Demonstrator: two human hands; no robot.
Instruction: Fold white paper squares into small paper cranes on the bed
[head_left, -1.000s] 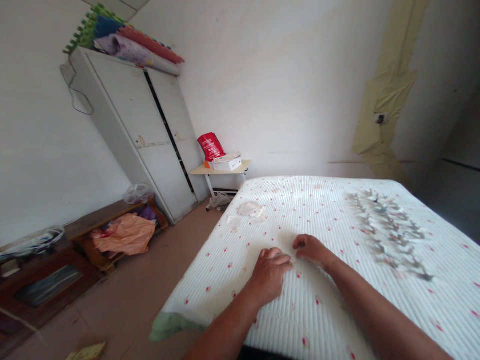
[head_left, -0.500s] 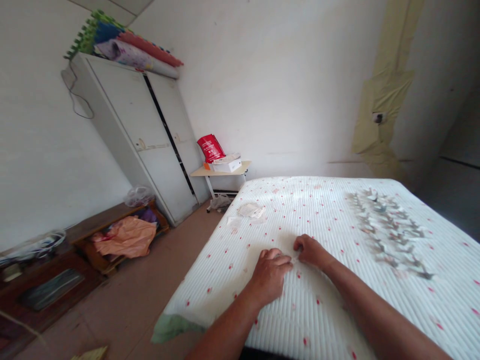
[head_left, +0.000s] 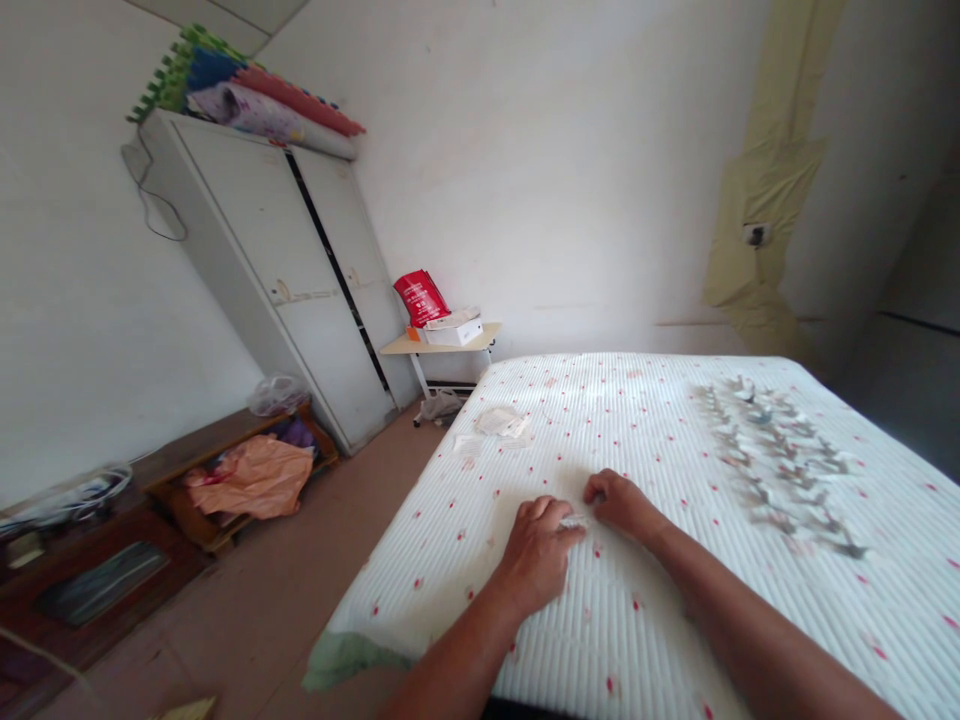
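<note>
My left hand [head_left: 538,550] rests on the bed's quilted cover [head_left: 630,600], thumb and fingers closed on a small folded piece of paper [head_left: 574,521]. The paper is whitish and pokes out beyond the fingertips. Just to its right, my right hand [head_left: 619,502] is closed with curled fingers, close to the paper. Its fingertips are turned away, so I cannot see whether anything is between them. Rows of small folded paper figures [head_left: 780,455], pointed like birds, stand on the right side of the bed. A little pile of thin paper sheets [head_left: 501,421] lies at the left.
A small table [head_left: 442,345] with a red bag [head_left: 421,297] and a white box [head_left: 455,330] stands beyond the bed's far left corner. Left of it are a tall grey cabinet [head_left: 247,250] and a low wooden bench [head_left: 187,450] with an orange cloth-like bundle [head_left: 251,475].
The folded paper now shows more clearly at my left fingertips. My right hand has shifted slightly left, with its fingers a little apart from the paper.
</note>
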